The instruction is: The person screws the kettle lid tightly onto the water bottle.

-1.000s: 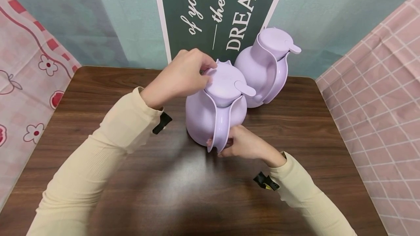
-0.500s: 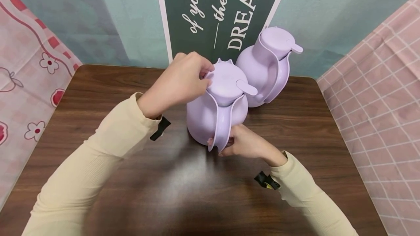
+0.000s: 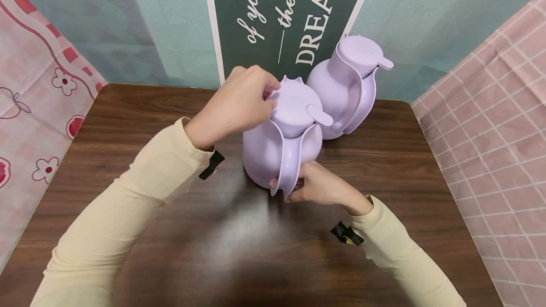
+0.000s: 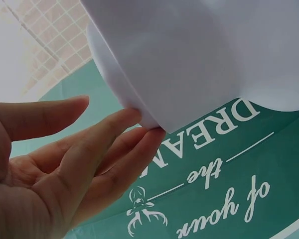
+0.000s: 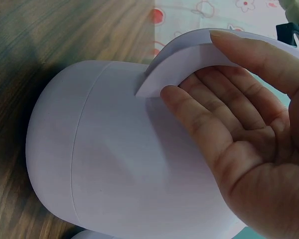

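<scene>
A light purple thermos jug (image 3: 261, 155) stands upright on the table, its handle facing me and its round lid (image 3: 294, 108) in place with a tab sticking out at the right. My left hand (image 3: 243, 103) is at the left edge of the lid. In the left wrist view its fingertips (image 4: 132, 115) touch the rim, while the thumb stays apart. Low on the jug, my right hand (image 3: 320, 186) grips the handle (image 3: 291, 162). The right wrist view shows its fingers passing through the handle loop, with the thumb against the outer side of the handle (image 5: 172, 72).
A second matching thermos jug (image 3: 334, 91) stands close behind, to the right. Beyond the brown wooden table (image 3: 204, 250) hangs a green banner (image 3: 273, 18) with white lettering. Patterned pink cloths border the left (image 3: 25, 122) and right (image 3: 503, 146) sides.
My left hand shifts very slightly at the lid edge. The jug and my right hand hold nearly the same place, and the lid looks the same.
</scene>
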Motion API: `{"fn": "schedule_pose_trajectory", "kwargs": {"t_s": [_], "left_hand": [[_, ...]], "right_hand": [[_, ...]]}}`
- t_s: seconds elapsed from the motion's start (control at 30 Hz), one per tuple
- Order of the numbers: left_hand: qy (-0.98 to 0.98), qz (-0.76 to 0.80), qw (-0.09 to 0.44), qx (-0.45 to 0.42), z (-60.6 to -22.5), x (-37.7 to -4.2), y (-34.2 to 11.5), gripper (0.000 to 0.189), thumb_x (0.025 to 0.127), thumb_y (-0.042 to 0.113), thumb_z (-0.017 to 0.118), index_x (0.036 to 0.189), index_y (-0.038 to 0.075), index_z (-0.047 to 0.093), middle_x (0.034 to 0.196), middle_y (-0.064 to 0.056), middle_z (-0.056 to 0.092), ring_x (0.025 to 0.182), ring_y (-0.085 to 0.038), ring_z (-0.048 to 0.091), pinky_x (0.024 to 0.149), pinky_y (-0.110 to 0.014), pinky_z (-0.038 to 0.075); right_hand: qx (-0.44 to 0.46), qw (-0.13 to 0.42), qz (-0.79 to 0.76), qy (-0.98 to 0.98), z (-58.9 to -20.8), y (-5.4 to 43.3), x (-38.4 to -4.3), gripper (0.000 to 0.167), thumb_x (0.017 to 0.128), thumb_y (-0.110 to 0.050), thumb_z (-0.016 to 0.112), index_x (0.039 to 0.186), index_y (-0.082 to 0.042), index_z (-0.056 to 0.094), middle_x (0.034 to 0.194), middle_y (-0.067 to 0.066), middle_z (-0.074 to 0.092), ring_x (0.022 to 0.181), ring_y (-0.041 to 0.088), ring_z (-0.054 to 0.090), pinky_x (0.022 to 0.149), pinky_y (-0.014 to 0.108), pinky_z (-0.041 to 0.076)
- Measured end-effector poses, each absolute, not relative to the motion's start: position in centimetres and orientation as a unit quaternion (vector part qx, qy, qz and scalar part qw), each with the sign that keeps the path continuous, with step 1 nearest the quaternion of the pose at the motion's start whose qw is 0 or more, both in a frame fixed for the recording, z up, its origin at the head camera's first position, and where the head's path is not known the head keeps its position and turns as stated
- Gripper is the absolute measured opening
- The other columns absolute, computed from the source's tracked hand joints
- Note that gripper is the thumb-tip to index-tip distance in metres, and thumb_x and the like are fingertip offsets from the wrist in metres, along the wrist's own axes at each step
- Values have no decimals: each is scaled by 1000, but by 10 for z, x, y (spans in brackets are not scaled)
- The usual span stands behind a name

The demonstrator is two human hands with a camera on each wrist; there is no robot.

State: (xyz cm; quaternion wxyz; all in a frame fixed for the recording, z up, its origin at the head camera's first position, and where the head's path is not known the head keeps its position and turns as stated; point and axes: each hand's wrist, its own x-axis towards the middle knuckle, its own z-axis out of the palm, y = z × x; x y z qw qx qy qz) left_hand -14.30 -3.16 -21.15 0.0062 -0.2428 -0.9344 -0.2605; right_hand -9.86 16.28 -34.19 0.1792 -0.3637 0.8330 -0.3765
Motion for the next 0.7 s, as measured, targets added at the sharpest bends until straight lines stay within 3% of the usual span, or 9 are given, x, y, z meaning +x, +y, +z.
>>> {"fn": "schedule_pose_trajectory", "kwargs": {"t_s": [0.1,0.2,0.27,0.33,0.47,0.57,0.7], "left_hand": [[-935,-263,0,-239,-211,-144,-32,25,80,1,53,58,8,42,55,0,28,56,-15,26,53,-25,21],[-936,-268,-16,-227,-210,-144,-32,11,82,3,54,80,3,65,62,-3,44,64,-17,38,60,-25,30],[-937,-272,-26,-219,-209,-144,-32,23,82,4,54,101,2,67,73,-5,56,75,-20,46,69,-27,35],[-937,-275,-32,-214,-209,-145,-32,31,83,4,54,112,0,64,85,-8,62,84,-22,49,75,-29,37],[-937,-277,-35,-210,-209,-145,-32,31,83,5,54,113,0,63,91,-9,63,88,-24,50,77,-30,38],[-937,-277,-33,-210,-209,-145,-32,30,83,5,55,111,1,65,87,-8,63,86,-23,49,75,-29,38],[-937,-273,-17,-217,-210,-146,-31,14,82,3,53,83,4,67,62,-2,46,66,-18,39,60,-26,30]], "right_hand": [[-363,180,-378,832,-341,162,-99,31,66,2,74,95,-7,71,90,-5,67,84,5,55,77,25,45],[-358,185,-380,833,-340,161,-98,31,65,2,74,95,-7,72,91,-6,67,86,6,55,79,25,44],[-354,192,-382,832,-339,161,-98,30,66,2,74,94,-8,72,92,-6,67,88,7,56,80,25,44],[-351,197,-382,832,-338,160,-98,30,66,2,73,94,-9,72,92,-5,67,90,8,57,81,26,44],[-355,201,-381,830,-338,160,-99,29,67,2,73,93,-9,71,93,-4,68,92,9,58,83,26,43],[-356,200,-381,830,-337,159,-99,29,66,2,73,93,-9,71,94,-4,68,93,9,58,84,27,43],[-352,202,-381,831,-337,159,-99,30,66,3,73,94,-9,71,94,-4,68,93,9,57,83,26,43]]}}
